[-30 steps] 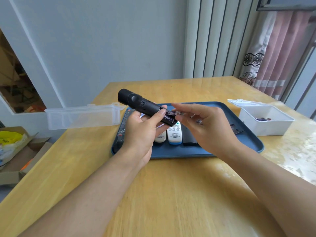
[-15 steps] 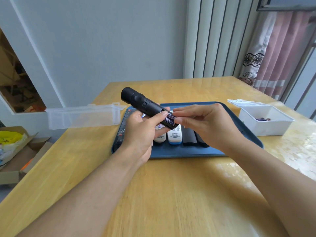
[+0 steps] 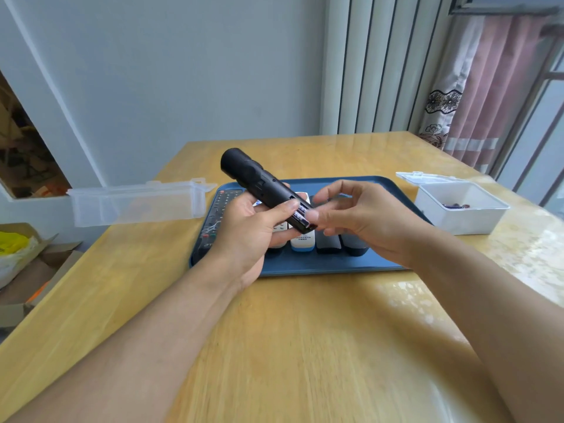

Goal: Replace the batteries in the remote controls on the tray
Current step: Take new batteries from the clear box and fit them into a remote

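Note:
My left hand (image 3: 247,233) holds a black remote (image 3: 259,184) tilted above the blue tray (image 3: 320,264), back side up and battery bay uncovered. A battery (image 3: 300,215) lies in the bay near the remote's lower end. My right hand (image 3: 363,218) is at that end; its thumb tip rests on the battery and its other fingers are spread, the index finger raised. On the tray under my hands lie several more remotes: a long black one (image 3: 218,209) at the left, a white one (image 3: 302,242) and dark ones (image 3: 328,244) in the middle.
A white open box (image 3: 457,221) with a few batteries (image 3: 454,205) inside stands right of the tray, lid hinged back. A clear plastic box (image 3: 137,203) overhangs the wooden table's left edge. A cardboard box (image 3: 30,264) sits on the floor at left.
My right hand brought a battery to the remote's bay and pushed it in; its fingers have now spread, with the thumb still on the battery. The remote tilted slightly steeper.

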The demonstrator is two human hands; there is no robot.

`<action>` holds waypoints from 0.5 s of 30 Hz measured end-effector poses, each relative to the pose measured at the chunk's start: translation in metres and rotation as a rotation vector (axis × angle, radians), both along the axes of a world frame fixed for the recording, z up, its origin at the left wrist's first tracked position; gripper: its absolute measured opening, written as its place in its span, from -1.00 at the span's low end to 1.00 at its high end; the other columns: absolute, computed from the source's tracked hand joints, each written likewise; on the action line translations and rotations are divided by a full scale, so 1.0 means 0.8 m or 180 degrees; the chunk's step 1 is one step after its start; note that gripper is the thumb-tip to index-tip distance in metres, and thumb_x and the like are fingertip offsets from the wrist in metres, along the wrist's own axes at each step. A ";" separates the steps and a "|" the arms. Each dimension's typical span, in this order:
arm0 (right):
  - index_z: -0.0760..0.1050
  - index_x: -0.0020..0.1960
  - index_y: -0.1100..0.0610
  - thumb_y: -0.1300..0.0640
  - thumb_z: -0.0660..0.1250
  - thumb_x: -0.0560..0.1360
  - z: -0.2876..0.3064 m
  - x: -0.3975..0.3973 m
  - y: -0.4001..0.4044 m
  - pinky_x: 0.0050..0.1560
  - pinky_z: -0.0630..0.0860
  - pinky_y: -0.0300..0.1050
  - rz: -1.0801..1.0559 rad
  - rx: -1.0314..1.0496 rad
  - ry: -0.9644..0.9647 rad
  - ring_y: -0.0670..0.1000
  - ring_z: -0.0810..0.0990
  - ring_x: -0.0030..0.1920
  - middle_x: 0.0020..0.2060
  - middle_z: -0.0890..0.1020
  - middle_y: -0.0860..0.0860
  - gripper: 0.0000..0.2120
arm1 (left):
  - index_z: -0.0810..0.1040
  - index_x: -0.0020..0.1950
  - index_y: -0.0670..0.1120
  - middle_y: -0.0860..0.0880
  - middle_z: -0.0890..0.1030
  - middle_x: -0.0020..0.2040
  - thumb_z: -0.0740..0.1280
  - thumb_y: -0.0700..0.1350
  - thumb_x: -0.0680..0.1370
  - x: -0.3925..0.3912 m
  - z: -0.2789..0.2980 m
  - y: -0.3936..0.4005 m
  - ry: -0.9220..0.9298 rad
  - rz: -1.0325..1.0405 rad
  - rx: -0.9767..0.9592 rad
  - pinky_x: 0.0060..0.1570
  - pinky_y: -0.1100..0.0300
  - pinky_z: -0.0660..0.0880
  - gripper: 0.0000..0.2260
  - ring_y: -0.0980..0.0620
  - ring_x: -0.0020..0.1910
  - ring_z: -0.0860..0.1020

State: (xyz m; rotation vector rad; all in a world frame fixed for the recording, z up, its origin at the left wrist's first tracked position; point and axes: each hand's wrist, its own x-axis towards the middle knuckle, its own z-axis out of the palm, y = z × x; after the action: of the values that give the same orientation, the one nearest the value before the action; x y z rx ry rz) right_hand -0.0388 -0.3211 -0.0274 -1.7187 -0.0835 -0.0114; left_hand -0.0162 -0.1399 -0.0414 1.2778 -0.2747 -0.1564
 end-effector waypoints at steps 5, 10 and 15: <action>0.61 -0.12 0.00 0.09 0.38 0.55 0.010 0.013 -0.039 -0.29 0.58 -0.10 -0.1752 -0.1574 -0.0713 0.01 0.66 -0.20 -0.24 0.69 -0.08 -0.91 | 0.53 0.06 -0.22 -0.17 0.73 -0.03 0.35 -0.37 0.57 0.003 0.001 0.002 0.0137 0.0191 -0.0141 -0.13 0.07 0.67 -0.89 -0.08 -0.03 0.72; 0.57 0.21 -0.09 0.31 0.19 0.51 0.014 0.005 -0.072 -0.06 0.55 -0.04 -0.1351 -0.3283 0.0017 0.06 0.57 0.03 0.14 0.61 -0.02 -0.58 | 0.55 -0.03 -0.17 -0.16 0.73 -0.02 0.35 -0.35 0.58 0.003 -0.001 -0.002 0.0154 0.0230 -0.0289 -0.12 0.10 0.66 -0.90 -0.06 -0.01 0.71; 0.44 0.38 -0.19 0.29 0.17 0.51 0.013 -0.005 -0.073 -0.14 0.45 -0.11 -0.0490 -0.4334 0.0924 0.11 0.50 0.07 0.17 0.49 -0.01 -0.45 | 0.50 0.11 -0.13 -0.24 0.68 0.12 0.45 -0.31 0.51 0.008 -0.004 -0.001 0.0383 0.0237 -0.0387 -0.13 0.09 0.64 -0.76 -0.08 0.00 0.69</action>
State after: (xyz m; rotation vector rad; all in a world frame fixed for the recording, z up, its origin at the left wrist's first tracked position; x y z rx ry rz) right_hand -0.0430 -0.3798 -0.0171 -3.0568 0.3377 0.2287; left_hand -0.0101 -0.1407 -0.0445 1.1513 -0.1310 -0.1501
